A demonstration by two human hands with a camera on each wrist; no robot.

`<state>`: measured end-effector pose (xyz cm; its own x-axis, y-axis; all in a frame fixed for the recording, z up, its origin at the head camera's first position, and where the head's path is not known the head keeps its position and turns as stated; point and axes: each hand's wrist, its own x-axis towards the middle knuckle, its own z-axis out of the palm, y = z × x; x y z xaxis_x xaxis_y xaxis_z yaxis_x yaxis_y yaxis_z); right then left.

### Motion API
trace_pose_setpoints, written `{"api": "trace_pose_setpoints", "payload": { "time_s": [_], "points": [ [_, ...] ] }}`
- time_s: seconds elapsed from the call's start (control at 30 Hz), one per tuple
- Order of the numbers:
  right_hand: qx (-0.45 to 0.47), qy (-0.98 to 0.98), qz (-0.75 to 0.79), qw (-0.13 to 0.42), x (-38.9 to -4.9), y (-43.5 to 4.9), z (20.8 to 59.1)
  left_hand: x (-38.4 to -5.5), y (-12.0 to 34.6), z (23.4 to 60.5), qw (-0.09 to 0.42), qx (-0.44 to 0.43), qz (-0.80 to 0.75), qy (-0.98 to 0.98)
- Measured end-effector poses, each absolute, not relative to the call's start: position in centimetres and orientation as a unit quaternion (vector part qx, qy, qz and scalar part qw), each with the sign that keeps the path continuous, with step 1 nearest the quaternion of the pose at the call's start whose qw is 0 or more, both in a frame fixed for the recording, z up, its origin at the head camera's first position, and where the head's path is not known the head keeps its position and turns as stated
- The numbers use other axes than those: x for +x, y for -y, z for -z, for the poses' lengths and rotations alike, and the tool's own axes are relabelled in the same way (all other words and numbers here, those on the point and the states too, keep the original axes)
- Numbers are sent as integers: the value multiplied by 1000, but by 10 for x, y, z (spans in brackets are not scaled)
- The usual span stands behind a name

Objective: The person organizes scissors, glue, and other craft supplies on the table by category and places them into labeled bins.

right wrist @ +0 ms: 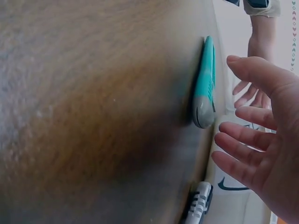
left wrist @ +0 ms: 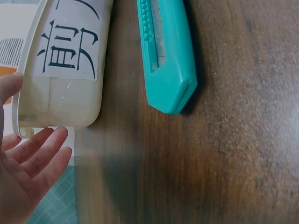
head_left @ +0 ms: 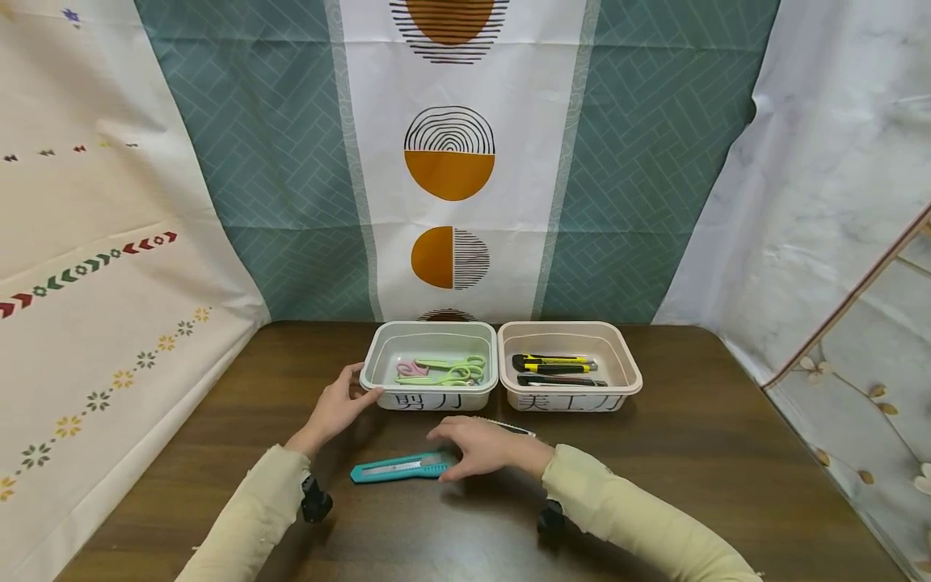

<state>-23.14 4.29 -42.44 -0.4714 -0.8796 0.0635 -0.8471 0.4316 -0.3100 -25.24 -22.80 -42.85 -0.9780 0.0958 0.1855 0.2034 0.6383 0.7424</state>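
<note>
A teal utility knife [head_left: 396,467] lies on the brown table in front of two labelled bins. Over its right end hovers my right hand [head_left: 483,446], its fingers loosely spread with a gap to the knife in the right wrist view. Just behind that hand is a second, slimmer knife [head_left: 520,429], mostly hidden; its grey ridged end [right wrist: 198,204] shows in the right wrist view. My left hand [head_left: 339,408] rests at the left front corner of the pale green bin [left wrist: 70,105], thumb at the rim and relaxed fingers along the side.
Green and pink scissors [head_left: 444,372] lie inside the left bin. Right beside it, a beige bin [head_left: 629,376] holds several yellow-black and dark utility knives [head_left: 556,368]. A patterned curtain [head_left: 291,202] hangs behind the table's far edge, with cloths at both sides.
</note>
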Motion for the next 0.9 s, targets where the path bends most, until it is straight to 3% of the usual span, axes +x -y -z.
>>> {"api": "trace_pose_setpoints", "payload": {
  "time_s": [0.9],
  "points": [
    [-500,-859,101,53,-230,-26,438,-251,228,427,68,-85,413,904]
  ]
}}
